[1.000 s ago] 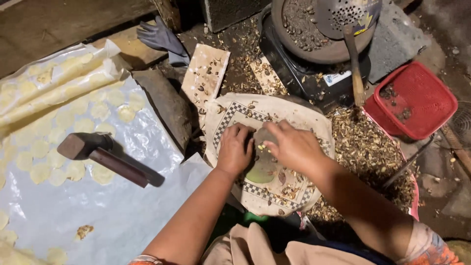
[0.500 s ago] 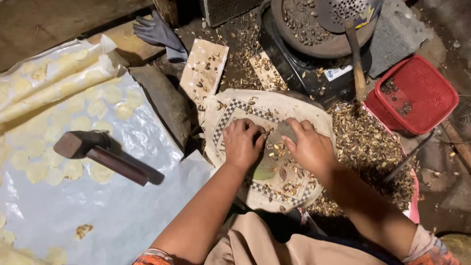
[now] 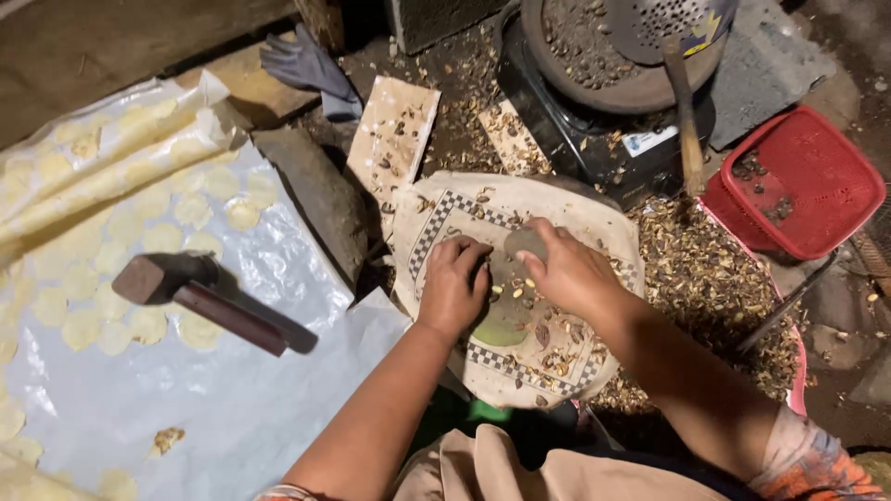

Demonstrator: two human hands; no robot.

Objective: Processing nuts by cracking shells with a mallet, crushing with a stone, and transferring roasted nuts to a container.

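While both hands work the cloth:
Left hand (image 3: 453,283): curled on checked cloth (image 3: 436,218).
Right hand (image 3: 566,274): gripping stone (image 3: 525,243).
Risk: kernels (image 3: 520,293) under stone may scatter; nearby fingers could get pinched.

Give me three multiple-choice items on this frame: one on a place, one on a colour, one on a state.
1. Where does the brown wooden-handled mallet lie?
A. on the clear plastic sheet
B. in the basket
C. on the checkered-bordered slab

2. What colour is the square plastic basket?
A. blue
B. red
C. green

3. What is the right hand doing?
A. hanging free above the mallet
B. gripping the basket rim
C. closed on a small grey stone

Answers:
1 A, the mallet rests among pale flattened discs on the sheet.
2 B, the mesh walls are red.
3 C, its fingers wrap the stone over the slab, beside the left hand.
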